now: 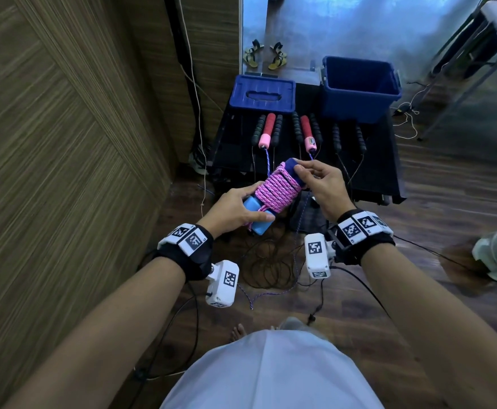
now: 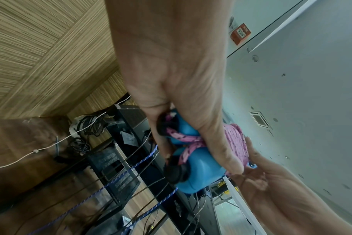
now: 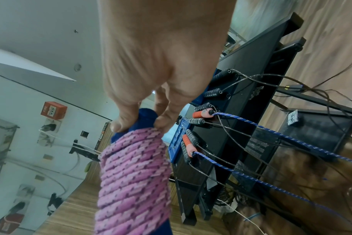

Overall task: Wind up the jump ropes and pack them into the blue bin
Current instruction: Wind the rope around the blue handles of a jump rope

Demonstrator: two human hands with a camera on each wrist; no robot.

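The wound pink rope is coiled tight round its paired blue handles, held in the air btwn both hands, above the floor and nearer than the black table; long axis runs diagonal, from near-left (light blue handle ends) to far-right (dark blue foam tip). Left hand grips the near-left handle ends, fingers curled round them w/ a rope strand crossing under the thumb in the left wrist view; right hand pinches the dark foam tip btwn thumb and fingers, clear in the right wrist view. So both hands are clamped on the same bundle, one per end, hands apart. Blue bin stands open on the far-right of the table, well apart from the bundle and roughly on the line the far-right tip points along; right hand is the nearer one to it, so prob the right carries the bundle up and over. Bin lid lies far-left. Other ropes not yet wound: red/pink handles and black beaded handles lie in a row on the table, cords hanging off the near edge to the floor
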